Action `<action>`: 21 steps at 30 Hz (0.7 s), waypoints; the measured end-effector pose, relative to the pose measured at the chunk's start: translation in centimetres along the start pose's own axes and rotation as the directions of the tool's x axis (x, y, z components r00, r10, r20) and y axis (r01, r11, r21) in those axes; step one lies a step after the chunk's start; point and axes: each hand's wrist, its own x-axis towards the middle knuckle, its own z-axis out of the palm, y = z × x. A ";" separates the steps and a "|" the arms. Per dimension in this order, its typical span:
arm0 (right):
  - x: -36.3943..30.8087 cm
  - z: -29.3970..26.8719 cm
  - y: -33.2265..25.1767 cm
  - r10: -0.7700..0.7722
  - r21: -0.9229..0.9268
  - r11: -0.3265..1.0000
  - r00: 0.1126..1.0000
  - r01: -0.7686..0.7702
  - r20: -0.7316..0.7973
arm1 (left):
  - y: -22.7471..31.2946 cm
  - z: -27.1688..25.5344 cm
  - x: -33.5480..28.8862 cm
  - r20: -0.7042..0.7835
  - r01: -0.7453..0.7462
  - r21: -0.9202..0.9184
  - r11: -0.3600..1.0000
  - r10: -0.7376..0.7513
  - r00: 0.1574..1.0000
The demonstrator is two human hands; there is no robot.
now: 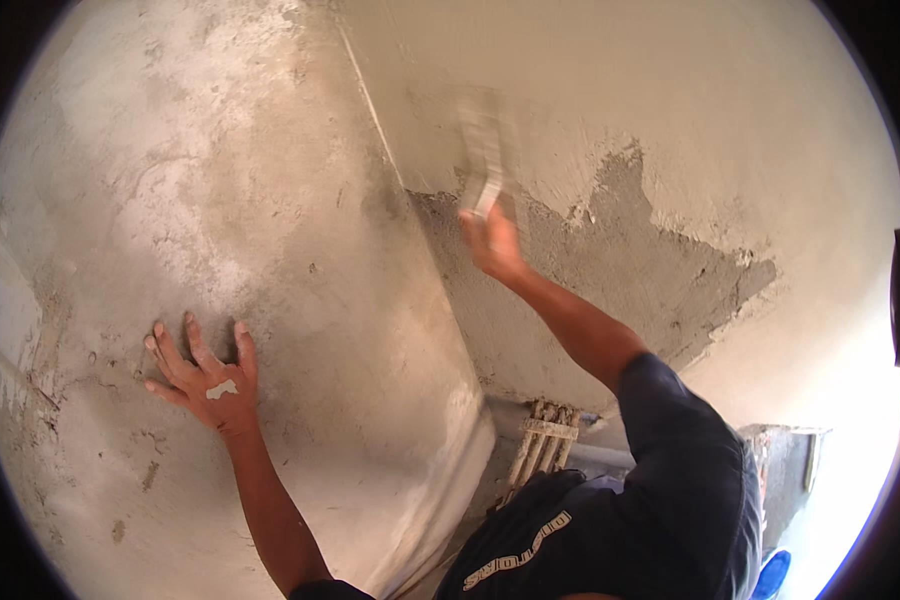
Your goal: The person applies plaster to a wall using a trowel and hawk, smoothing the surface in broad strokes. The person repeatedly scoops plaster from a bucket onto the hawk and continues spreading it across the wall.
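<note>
Blurred flat tool (487, 150), pale-handled, over the upper edge of a darker plaster patch (670, 245), just right of the wall corner (382, 130); patch edge ragged; broad lighter wall (690, 90) above and to the right, closest bound being the corner; right hand (492, 240), fingers curled round the tool's lower end, forearm slanting up and leftward; left hand (210, 380), fingers spread wide, laid against the left wall (280, 200), grasping nothing, pale smear on its back, forearm rising from the lower edge; pipes (542, 445), clustered, below the patch; dark shirt (630, 520), bearing a pale strip of lettering (517, 552).
</note>
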 end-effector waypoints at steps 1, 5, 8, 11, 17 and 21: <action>1.9 1.6 -1.7 -0.013 -0.015 1.000 0.997 0.014 0.073 | -0.1 0.3 0.0 -0.031 -0.012 -0.009 1.000 0.012 0.999; 9.3 6.4 -7.2 -0.147 0.034 0.989 0.989 0.147 0.014 | -0.7 -0.3 0.9 -0.016 -0.004 0.024 1.000 0.004 1.000; 11.0 5.9 -7.3 -0.127 -0.014 0.992 0.991 0.127 -0.037 | -0.4 -0.2 0.9 -0.028 -0.013 0.028 1.000 0.014 0.999; 9.9 4.5 -6.9 -0.175 -0.036 0.984 0.975 0.172 -0.136 | -0.9 -0.3 0.8 -0.076 -0.031 0.018 0.999 0.033 0.997; 4.7 -5.3 -4.7 -0.093 -0.077 0.994 0.982 0.081 -0.167 | -0.7 0.2 0.8 -0.082 -0.037 0.026 0.999 0.039 0.996; 0.3 -12.1 -4.2 -0.056 -0.089 0.996 0.961 0.033 -0.271 | -0.5 -0.6 1.0 -0.054 -0.026 0.056 0.998 0.029 0.998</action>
